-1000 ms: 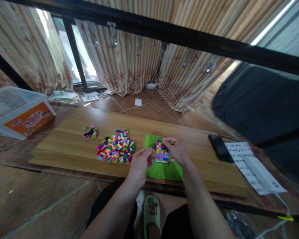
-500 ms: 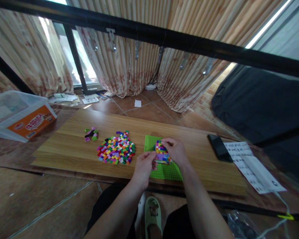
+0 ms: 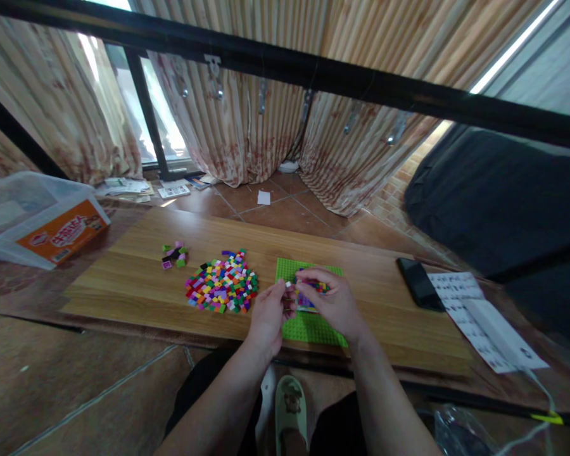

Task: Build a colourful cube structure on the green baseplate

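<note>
My left hand (image 3: 267, 313) is closed, pinching a small white toy brick (image 3: 287, 284) between thumb and fingertips. Close beside it, my right hand (image 3: 331, 303) has its thumb and fingers bent together. Whether it holds anything is too small to make out. Beneath my hands lies a green studded baseplate (image 3: 316, 330). On it stands a block of multicoloured bricks (image 3: 306, 300), mostly covered by my right hand, with purple bricks along its near side. To the left is a heap of small mixed-colour bricks (image 3: 223, 285) on the wooden board.
A smaller pile of green, pink and black pieces (image 3: 175, 254) lies farther left on the wooden board (image 3: 123, 272). A clear plastic bin (image 3: 42, 218) stands at far left. On the right are a black phone (image 3: 418, 284) and a printed sheet (image 3: 491, 326).
My right hand has moved left over the brick block, toward my left fingertips. My left hand has shifted slightly left and up, and a white brick now shows in its fingers.
</note>
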A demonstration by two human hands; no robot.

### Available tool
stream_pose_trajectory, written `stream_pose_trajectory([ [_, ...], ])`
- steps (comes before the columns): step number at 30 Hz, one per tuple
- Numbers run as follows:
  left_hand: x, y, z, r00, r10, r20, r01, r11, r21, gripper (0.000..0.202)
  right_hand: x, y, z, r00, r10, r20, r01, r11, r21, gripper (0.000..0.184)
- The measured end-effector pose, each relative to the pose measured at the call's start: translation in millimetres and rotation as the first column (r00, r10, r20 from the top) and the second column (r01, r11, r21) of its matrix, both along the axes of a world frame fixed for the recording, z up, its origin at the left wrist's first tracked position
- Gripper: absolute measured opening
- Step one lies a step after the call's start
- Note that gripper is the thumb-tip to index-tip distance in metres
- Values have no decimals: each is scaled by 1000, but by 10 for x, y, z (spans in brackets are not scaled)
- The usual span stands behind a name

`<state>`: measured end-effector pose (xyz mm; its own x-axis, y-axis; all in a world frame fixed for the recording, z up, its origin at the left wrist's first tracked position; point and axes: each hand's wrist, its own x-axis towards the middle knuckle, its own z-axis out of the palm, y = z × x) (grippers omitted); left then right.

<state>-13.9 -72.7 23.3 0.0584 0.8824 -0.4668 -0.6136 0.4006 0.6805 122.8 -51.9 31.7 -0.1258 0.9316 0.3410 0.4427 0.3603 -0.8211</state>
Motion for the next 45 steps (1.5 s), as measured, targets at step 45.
stream_pose_trajectory([
  [45, -74, 24, 33, 999, 42, 17, -41, 999, -32, 21, 28, 103, 25, 844, -327, -425, 300, 945, -130, 19],
])
